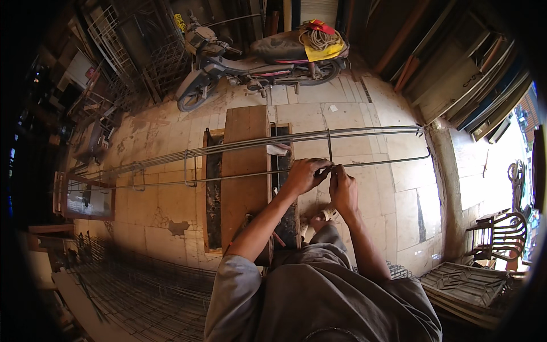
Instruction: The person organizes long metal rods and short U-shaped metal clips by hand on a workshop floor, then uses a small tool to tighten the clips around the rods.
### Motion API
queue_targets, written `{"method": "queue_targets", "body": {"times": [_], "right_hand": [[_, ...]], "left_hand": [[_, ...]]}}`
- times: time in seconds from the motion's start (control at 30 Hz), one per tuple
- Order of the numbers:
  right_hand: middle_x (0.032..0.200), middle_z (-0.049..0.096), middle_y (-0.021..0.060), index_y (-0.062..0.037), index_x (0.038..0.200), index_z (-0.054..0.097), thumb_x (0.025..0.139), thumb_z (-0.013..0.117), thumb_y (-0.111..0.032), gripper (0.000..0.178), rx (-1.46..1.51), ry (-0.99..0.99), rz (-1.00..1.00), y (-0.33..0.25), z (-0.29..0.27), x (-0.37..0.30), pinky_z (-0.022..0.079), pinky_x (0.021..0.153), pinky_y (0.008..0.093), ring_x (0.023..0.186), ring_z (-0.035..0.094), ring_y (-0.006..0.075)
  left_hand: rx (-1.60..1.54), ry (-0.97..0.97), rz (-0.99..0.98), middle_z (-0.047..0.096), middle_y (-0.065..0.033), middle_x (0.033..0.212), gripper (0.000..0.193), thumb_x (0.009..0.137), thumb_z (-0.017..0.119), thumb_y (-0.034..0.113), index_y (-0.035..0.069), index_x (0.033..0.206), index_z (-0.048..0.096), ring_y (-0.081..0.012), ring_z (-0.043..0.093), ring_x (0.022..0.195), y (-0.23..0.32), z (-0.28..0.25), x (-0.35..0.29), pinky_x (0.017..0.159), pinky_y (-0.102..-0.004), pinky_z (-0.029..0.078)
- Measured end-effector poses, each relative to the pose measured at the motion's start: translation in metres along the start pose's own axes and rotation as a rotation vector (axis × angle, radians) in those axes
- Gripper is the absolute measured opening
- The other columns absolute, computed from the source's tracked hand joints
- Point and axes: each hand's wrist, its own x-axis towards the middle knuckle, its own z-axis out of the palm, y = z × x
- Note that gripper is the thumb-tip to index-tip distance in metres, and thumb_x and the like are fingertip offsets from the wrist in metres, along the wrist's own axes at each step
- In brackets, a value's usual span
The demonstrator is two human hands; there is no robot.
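Long steel reinforcing rods (245, 146) run across in front of me, with rectangular wire stirrups set along them at intervals. One stirrup (329, 142) crosses the rods right at my hands. My left hand (307, 174) is closed in a pinch where this stirrup's near corner meets the nearest rod (393, 162). Beside it, my right hand (344, 191) pinches at the same joint, its fingertips almost touching the left ones. Whatever lies between the fingertips is too small to make out. Two more stirrups, one of them near the brown board (191, 169), hang farther left.
A brown wooden board (245, 128) lies beneath the rods. A motorcycle (256, 62) with coiled rope (321, 39) on its seat stands beyond. Wire mesh (148, 279) lies at lower left, a glazed frame (88, 199) at far left. Carved panels (467, 288) and a chair (501, 236) are at right.
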Motion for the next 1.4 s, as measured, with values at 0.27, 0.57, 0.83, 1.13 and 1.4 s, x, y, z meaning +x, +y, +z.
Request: {"method": "queue_targets", "body": {"times": [0.27,0.57,0.83,1.13,1.4], "right_hand": [[0.077,0.065,0.0235,-0.0024,0.096,0.051,0.091,0.054,-0.01,0.01,-0.051,-0.014,-0.053,0.006,-0.006,0.003,0.048,0.055,0.0528,0.067,0.062,0.0457],[0.072,0.063,0.0233,-0.0001,0.09,0.055,0.089,0.055,-0.007,0.007,0.097,-0.066,-0.07,0.012,-0.017,0.017,0.048,0.055,0.0492,0.066,0.063,0.0423],[0.065,0.061,0.0183,-0.0011,0.09,0.058,0.087,0.056,-0.005,0.005,0.112,-0.182,-0.068,0.004,-0.034,0.018,0.046,0.051,0.0433,0.059,0.064,0.0342],[0.064,0.062,0.0182,-0.0023,0.084,0.054,0.083,0.06,-0.014,0.014,-0.505,-0.207,-0.315,-0.016,-0.059,0.05,0.05,0.05,0.0441,0.057,0.063,0.035],[0.048,0.054,0.012,-0.0045,0.09,0.053,0.083,0.06,-0.013,0.013,-0.389,-0.203,-0.689,0.001,-0.049,0.11,0.043,0.04,0.0434,0.043,0.058,0.0313]], "left_hand": [[0.05,-0.061,-0.028,0.072,-0.0079,0.095,0.026,0.082,0.069,0.016,0.015,0.107,0.069,-0.0287,0.069,0.083,0.007,-0.001,0.006,0.071,-0.0365,0.056],[0.13,0.037,0.074,0.072,-0.0051,0.094,0.026,0.082,0.07,0.021,0.013,0.106,0.071,-0.0253,0.07,0.08,0.007,0.003,0.0,0.069,-0.0344,0.056],[0.146,0.091,0.029,0.073,-0.0032,0.09,0.02,0.081,0.071,0.025,0.018,0.101,0.073,-0.0231,0.07,0.072,0.001,0.016,-0.004,0.064,-0.0331,0.056],[0.194,0.129,0.011,0.072,-0.0051,0.08,0.015,0.081,0.072,0.029,0.017,0.091,0.074,-0.024,0.069,0.067,0.007,0.014,-0.003,0.059,-0.0358,0.055],[0.173,0.174,0.026,0.071,-0.0081,0.079,0.018,0.083,0.071,0.028,0.015,0.095,0.075,-0.0264,0.068,0.066,0.003,0.016,-0.001,0.058,-0.0362,0.054]]}}
